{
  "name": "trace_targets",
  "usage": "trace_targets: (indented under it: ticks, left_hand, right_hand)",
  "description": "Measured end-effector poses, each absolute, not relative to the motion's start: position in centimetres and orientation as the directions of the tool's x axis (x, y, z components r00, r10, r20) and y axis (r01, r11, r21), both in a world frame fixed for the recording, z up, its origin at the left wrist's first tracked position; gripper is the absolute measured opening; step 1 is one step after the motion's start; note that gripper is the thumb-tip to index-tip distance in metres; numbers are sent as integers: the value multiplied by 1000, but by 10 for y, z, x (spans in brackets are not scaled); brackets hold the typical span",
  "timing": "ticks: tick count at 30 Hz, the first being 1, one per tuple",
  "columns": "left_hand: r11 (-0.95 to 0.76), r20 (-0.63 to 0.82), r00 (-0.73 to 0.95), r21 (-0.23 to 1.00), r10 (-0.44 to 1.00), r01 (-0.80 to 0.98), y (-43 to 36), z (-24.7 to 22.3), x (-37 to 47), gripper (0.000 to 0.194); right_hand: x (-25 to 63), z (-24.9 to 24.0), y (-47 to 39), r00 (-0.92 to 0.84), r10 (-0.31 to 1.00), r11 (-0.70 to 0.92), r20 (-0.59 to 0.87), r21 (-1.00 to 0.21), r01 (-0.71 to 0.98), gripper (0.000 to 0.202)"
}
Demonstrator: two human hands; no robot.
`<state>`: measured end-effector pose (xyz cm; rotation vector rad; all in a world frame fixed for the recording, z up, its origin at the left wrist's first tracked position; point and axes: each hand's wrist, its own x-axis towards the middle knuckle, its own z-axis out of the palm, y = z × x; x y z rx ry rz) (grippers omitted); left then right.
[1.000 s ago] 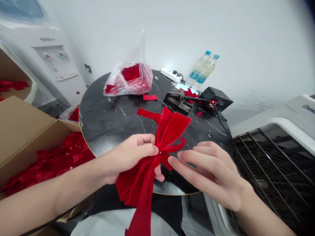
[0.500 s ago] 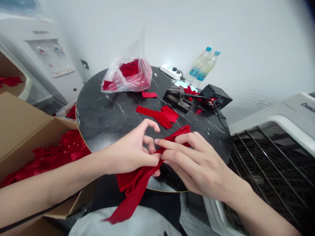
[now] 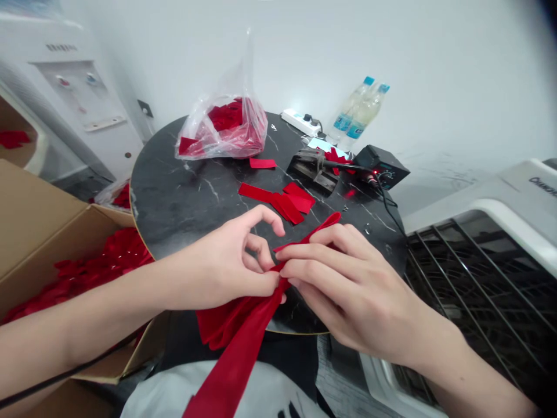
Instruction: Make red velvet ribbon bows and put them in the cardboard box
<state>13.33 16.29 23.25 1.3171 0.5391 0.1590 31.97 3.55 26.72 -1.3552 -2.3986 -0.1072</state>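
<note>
1. Left hand point(image 3: 221, 267): thumb and fingers pinched narrow on the red bow point(image 3: 224, 320) near its middle, same grip spot as 1 s ago. Forefinger now arched up, off the cloth; it was curled lower in the first frame.
2. Right hand point(image 3: 365, 284): 1 s ago it was just right of the bow's middle, fingers loosely spread. Now fingers closed on the bow, tips right by the left thumb; same as half a second ago.
3. Bow is at the near edge of the table point(image 3: 174, 203), held up in both hands. Upper loops stood fanned out 1 s ago; now mostly behind the right hand, only a thin fold showing past the knuckles.
4. Long ribbon tail point(image 3: 230, 368) hangs toward the person's lap. Half a second ago it swung left and ended in view; now it runs to the bottom edge.
5. Red strips point(image 3: 256, 194) on the table: partly covered by the bow 1 s ago, now in full view. Not moved since half a second ago.
6. Plastic bag point(image 3: 191, 132), black box point(image 3: 385, 165), bottles point(image 3: 364, 116): unchanged; slight shift is the camera.
</note>
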Motion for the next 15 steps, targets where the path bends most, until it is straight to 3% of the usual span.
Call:
trace_targets:
  ticks: [4, 8, 10, 15]
  left_hand:
    - [374, -321, 852, 913, 414, 162, 168, 233, 131, 42]
    - [423, -336, 855, 893, 396, 155, 170, 235, 130, 39]
    - [440, -337, 853, 886, 399, 144, 169, 236, 131, 38]
    - [511, -362, 844, 850, 397, 125, 166, 238, 131, 38]
  right_hand:
    - [325, 268, 25, -456, 803, 508, 384, -40, 860, 27]
    - [325, 254, 21, -446, 685, 469, 575, 120, 875, 21]
    - [324, 247, 23, -440, 631, 467, 639, 140, 873, 17]
    - [327, 246, 22, -452, 644, 489, 617, 123, 864, 17]
